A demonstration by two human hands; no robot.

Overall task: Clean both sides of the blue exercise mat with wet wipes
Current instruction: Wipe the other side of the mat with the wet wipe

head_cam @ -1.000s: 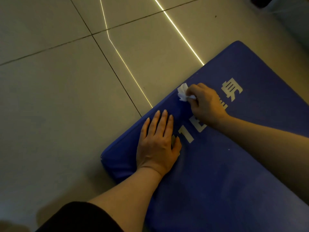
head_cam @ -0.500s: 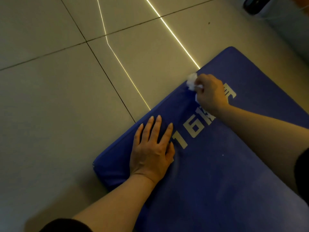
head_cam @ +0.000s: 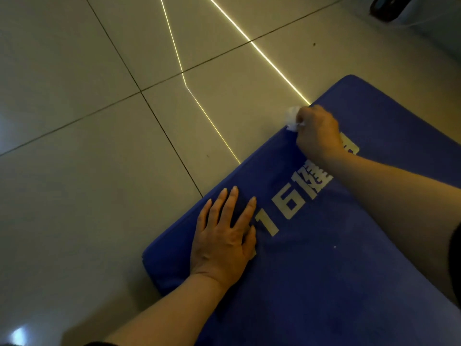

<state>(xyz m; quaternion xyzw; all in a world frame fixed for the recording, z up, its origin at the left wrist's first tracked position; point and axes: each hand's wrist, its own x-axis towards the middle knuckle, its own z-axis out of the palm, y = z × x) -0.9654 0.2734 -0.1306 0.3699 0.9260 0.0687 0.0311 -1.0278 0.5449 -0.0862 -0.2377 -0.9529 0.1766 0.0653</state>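
The blue exercise mat (head_cam: 324,270) lies flat on the tiled floor and fills the lower right, with pale printed characters on its top. My left hand (head_cam: 224,236) rests flat on the mat near its near-left corner, fingers straight and spread. My right hand (head_cam: 318,132) grips a crumpled white wet wipe (head_cam: 291,118) and holds it against the mat's left edge, farther up. Most of the wipe is hidden inside the fist.
Pale floor tiles (head_cam: 99,171) with dark grout lines and thin bright light streaks lie left of and beyond the mat. A dark object (head_cam: 386,6) sits at the top right corner beside a grey surface.
My right hand has slid the wipe farther along the mat's left edge, away from me. The left hand has stayed pressed on the mat.
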